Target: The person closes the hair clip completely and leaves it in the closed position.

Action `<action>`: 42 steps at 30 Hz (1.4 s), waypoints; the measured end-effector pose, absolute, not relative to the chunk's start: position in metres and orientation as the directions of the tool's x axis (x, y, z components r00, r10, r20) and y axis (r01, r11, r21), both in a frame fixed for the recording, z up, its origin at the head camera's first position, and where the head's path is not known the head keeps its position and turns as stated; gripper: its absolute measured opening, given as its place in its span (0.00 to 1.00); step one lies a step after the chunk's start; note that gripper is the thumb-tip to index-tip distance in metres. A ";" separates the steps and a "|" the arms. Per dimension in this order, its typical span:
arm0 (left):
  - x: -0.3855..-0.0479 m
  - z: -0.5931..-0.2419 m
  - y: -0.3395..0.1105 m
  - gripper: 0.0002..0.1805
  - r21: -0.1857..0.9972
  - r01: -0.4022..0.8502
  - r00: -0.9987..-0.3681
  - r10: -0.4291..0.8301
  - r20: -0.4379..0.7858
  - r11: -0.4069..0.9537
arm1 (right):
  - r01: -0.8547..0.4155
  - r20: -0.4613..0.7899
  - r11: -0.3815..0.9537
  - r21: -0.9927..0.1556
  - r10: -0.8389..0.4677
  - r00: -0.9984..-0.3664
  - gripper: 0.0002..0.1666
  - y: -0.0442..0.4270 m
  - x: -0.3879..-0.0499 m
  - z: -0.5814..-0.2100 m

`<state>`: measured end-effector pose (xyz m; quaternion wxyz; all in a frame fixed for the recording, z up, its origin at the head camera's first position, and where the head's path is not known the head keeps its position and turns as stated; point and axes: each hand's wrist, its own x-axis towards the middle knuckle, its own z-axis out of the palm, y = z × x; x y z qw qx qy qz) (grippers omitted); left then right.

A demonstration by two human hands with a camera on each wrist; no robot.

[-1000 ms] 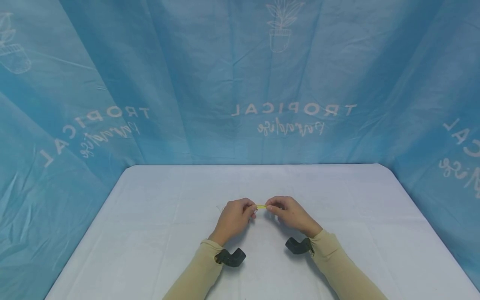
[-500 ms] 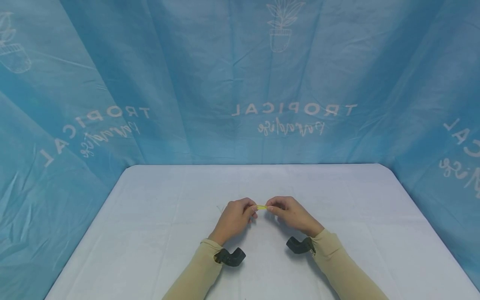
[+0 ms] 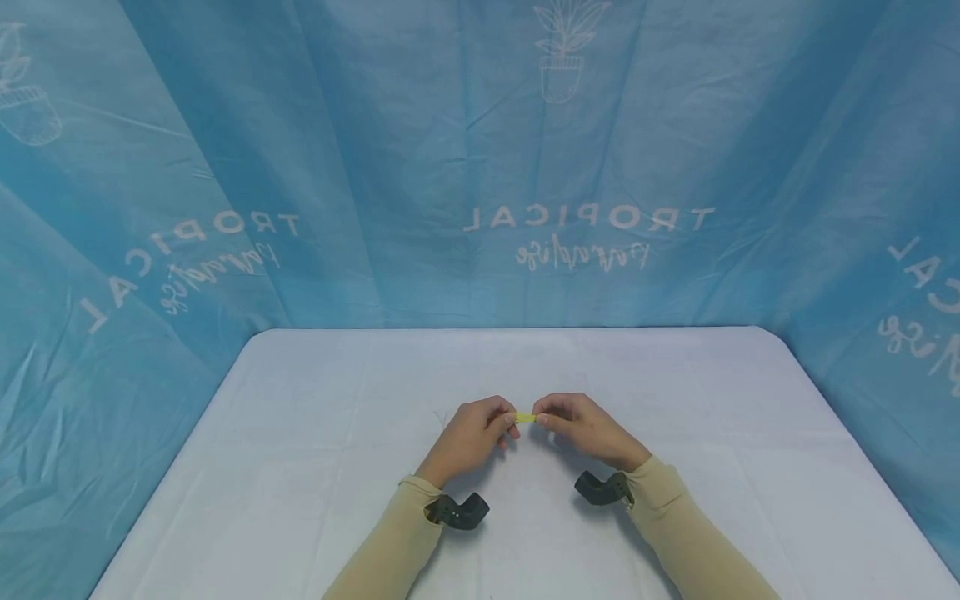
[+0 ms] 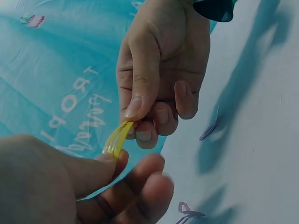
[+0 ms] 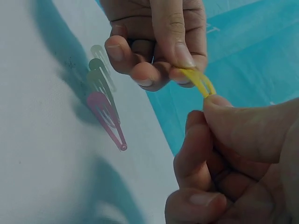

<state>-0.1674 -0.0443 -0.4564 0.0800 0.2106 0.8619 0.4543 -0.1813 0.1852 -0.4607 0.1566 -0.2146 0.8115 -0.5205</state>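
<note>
A yellow snap hair clip [image 3: 525,417] is held between both hands above the white table. My left hand [image 3: 470,433] pinches one end between thumb and fingers, and my right hand [image 3: 585,429] pinches the other. In the left wrist view the clip [image 4: 117,138] shows several thin, slightly bowed strips, its ends hidden under the fingertips. From the right wrist, the clip [image 5: 201,81] also looks bent. Beyond it on the table lie a pink hair clip [image 5: 103,109], a green hair clip [image 5: 96,67] and a pale hair clip [image 5: 97,50], partly overlapping in that view.
A white cloth covers the table [image 3: 360,383]. Blue printed curtains [image 3: 375,167] stand along its back and sides. Black curved mounts, one on the left wrist [image 3: 461,512] and one on the right wrist [image 3: 600,488], stick out inward. Thin purple pieces [image 4: 190,213] lie on the cloth.
Both hands have shifted very slightly to the right with the yellow hair clip between them. Its strips look more spread apart now than a second ago. Both hands keep their pinch.
</note>
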 end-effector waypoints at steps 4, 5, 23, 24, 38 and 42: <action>-0.167 -0.455 -0.044 0.10 0.810 0.305 -0.904 0.419 0.081 0.501 | -0.168 -0.036 0.376 -0.911 -0.479 -0.877 0.15 0.183 -0.181 -0.459; -0.167 -0.455 -0.043 0.09 0.805 0.306 -0.909 0.408 0.087 0.509 | -0.154 -0.043 0.382 -0.911 -0.461 -0.887 0.14 0.182 -0.181 -0.459; -0.165 -0.454 -0.041 0.09 0.773 0.297 -0.926 0.367 0.090 0.560 | -0.098 -0.062 0.413 -0.905 -0.358 -0.932 0.11 0.178 -0.179 -0.458; -0.165 -0.453 -0.041 0.09 0.772 0.294 -0.926 0.368 0.085 0.564 | -0.097 -0.063 0.416 -0.904 -0.354 -0.933 0.11 0.178 -0.179 -0.458; -0.167 -0.452 -0.045 0.08 0.758 0.326 -0.911 0.401 0.093 0.565 | -0.093 -0.053 0.408 -0.908 -0.333 -0.942 0.09 0.178 -0.178 -0.458; -0.167 -0.452 -0.046 0.08 0.748 0.331 -0.910 0.405 0.091 0.575 | -0.098 -0.047 0.403 -0.910 -0.336 -0.941 0.10 0.178 -0.178 -0.459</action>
